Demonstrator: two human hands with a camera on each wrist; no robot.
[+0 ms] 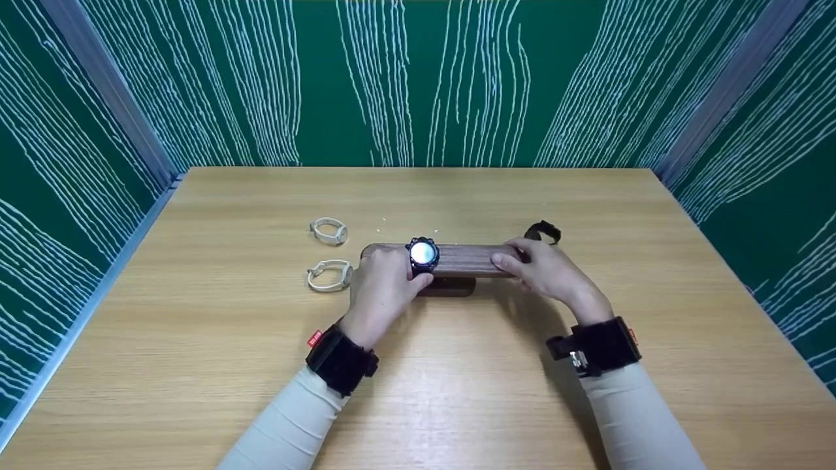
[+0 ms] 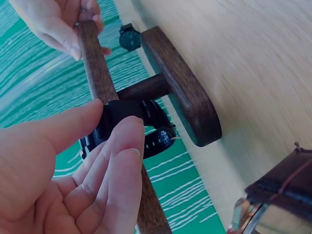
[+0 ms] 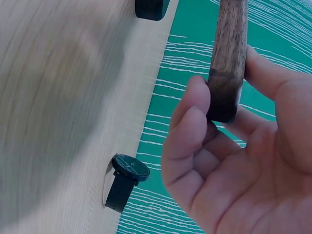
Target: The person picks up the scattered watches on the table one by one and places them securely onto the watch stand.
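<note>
A dark wooden watch stand has a long horizontal bar on a post above a rounded base. A black watch with a lit round face is looped around the bar, left of its middle. My left hand pinches this watch's strap between thumb and fingers, as the left wrist view shows from below. The bar's right end is gripped by my right hand, thumb on the near face. In the right wrist view, its curled fingers lie around the bar's tip.
Two pale-banded watches, one farther back and one nearer, lie left of the stand. Another black watch stands on its strap behind my right hand. Tiny white bits dot the wooden table. Green patterned walls enclose it.
</note>
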